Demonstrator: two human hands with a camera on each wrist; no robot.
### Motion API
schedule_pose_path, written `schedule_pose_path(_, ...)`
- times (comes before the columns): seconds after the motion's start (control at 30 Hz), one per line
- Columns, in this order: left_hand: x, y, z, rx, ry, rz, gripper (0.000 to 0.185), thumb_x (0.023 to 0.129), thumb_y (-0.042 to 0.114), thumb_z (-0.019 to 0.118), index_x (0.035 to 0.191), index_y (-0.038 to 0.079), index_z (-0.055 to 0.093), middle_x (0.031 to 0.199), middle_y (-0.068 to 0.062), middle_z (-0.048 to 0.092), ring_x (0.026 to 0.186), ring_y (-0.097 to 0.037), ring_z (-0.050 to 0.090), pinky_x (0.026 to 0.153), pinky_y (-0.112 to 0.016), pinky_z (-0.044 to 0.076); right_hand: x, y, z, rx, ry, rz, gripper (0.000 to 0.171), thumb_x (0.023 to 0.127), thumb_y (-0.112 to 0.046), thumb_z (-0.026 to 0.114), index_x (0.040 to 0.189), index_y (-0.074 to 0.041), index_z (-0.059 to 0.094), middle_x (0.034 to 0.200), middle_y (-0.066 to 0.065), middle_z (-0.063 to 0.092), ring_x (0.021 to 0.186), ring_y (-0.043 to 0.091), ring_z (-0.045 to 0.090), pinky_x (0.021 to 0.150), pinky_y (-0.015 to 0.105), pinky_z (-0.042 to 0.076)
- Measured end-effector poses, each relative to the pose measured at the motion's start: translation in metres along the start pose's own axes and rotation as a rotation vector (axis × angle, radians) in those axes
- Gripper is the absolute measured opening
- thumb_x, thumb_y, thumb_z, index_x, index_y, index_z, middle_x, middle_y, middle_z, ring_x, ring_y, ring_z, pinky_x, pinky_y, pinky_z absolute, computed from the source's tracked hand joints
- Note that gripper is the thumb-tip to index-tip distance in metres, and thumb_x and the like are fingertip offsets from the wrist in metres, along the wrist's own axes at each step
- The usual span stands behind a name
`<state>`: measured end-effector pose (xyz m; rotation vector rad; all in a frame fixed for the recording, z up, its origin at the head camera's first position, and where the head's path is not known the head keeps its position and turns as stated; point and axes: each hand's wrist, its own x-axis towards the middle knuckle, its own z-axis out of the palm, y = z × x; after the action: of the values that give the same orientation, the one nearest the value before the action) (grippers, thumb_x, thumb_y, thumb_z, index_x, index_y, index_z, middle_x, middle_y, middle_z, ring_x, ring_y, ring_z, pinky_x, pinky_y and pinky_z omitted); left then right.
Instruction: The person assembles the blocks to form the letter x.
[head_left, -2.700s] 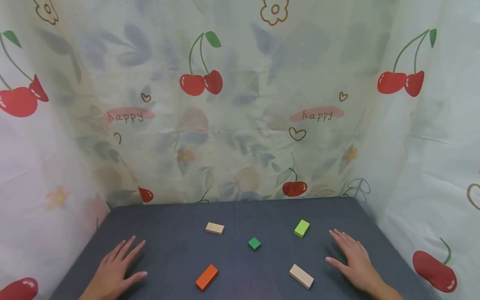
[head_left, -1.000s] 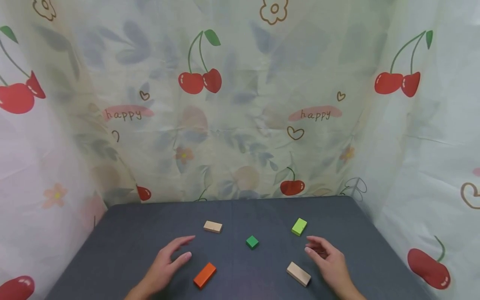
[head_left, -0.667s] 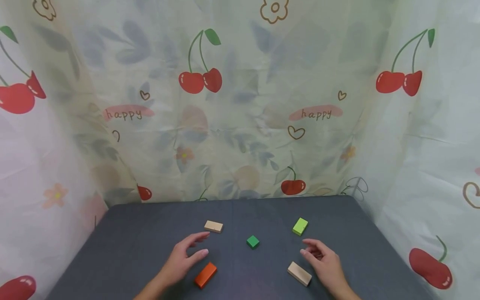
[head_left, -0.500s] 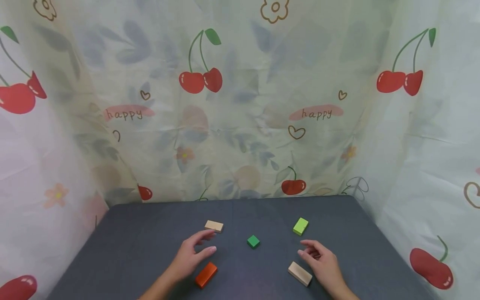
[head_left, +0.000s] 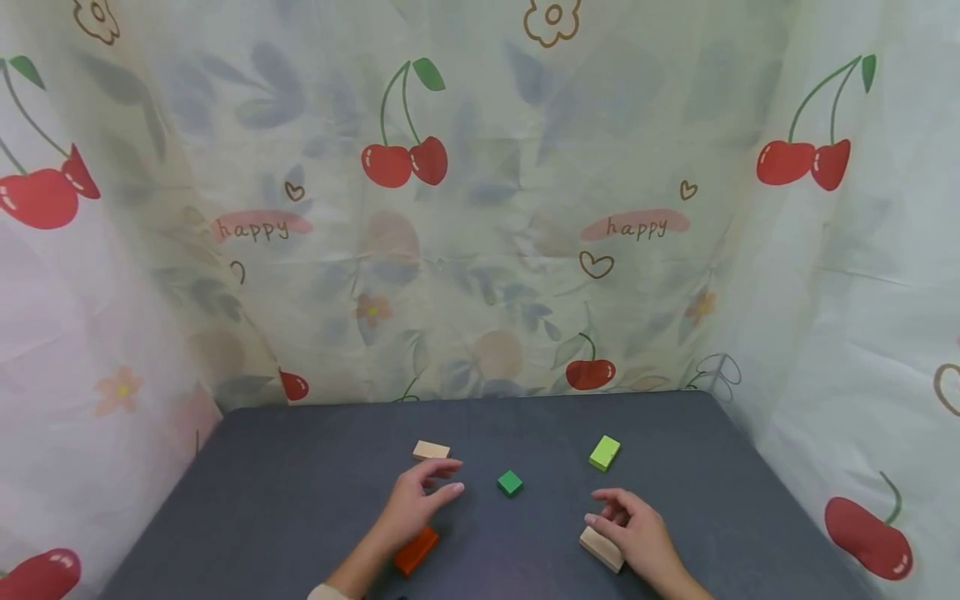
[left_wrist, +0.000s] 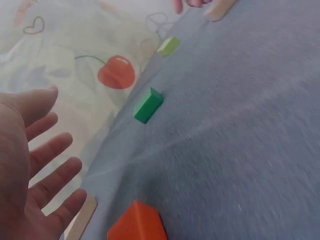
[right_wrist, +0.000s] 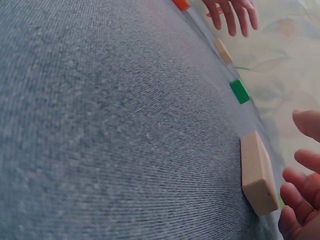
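A person's left hand (head_left: 414, 504) hovers with fingers spread and holding nothing above an orange block (head_left: 416, 551) on a dark grey tabletop (head_left: 300, 483), its fingertips reaching toward the middle of the table. The right hand (head_left: 636, 533), fingers loosely curved and parted, hangs just over the near end of a pale wooden block (head_left: 601, 549); the wrist view shows a gap between fingers and wood, so nothing is gripped. Between the two hands, slightly farther back, lies a small dark green block (head_left: 510, 482), with open cloth around it. A second pale wooden block (head_left: 431, 451) lies just beyond the left hand's fingertips, and a lime green block (head_left: 604, 453) lies behind the right hand, apart from it. A translucent curtain printed with cherries (head_left: 480, 208) closes in the table at the back and on both sides.
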<state>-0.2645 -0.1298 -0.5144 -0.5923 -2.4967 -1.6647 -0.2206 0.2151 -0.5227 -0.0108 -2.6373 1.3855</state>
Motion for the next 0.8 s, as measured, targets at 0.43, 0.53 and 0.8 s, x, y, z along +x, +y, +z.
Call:
schedule_pose_path(0.43, 0.023, -0.005, 0.027, -0.011, 0.014, -0.014, 0.033, 0.091, 0.022, 0.071, 0.117, 0.003, 0.068, 0.111, -0.013, 0.068, 0.1, -0.03, 0.063, 0.082, -0.04, 0.049, -0.005, 0.007, 0.002, -0.077, -0.092, -0.057, 0.036, 0.073, -0.023, 0.085, 0.104, -0.012, 0.071, 0.08, -0.004, 0.053, 0.065, 0.007, 0.048, 0.061, 0.026, 0.041)
schedule_pose_path(0.53, 0.027, -0.007, 0.033, 0.0, 0.024, -0.022, 0.033, 0.09, 0.024, 0.071, 0.115, 0.004, 0.069, 0.106, -0.008, 0.069, 0.094, -0.022, 0.062, 0.078, -0.037, 0.049, -0.005, 0.009, 0.001, -0.102, -0.113, -0.073, 0.038, 0.072, -0.025, 0.086, 0.104, -0.012, 0.07, 0.079, -0.004, 0.052, 0.065, 0.006, 0.047, 0.061, 0.025, 0.04)
schedule_pose_path(0.8, 0.033, -0.006, 0.045, -0.008, 0.025, -0.038, 0.023, 0.09, 0.019, 0.071, 0.11, 0.007, 0.073, 0.1, -0.003, 0.07, 0.089, -0.018, 0.062, 0.075, -0.03, 0.047, -0.004, 0.011, -0.003, -0.141, -0.204, -0.111, 0.041, 0.072, -0.029, 0.085, 0.105, -0.011, 0.07, 0.077, -0.004, 0.051, 0.062, 0.006, 0.046, 0.058, 0.025, 0.039)
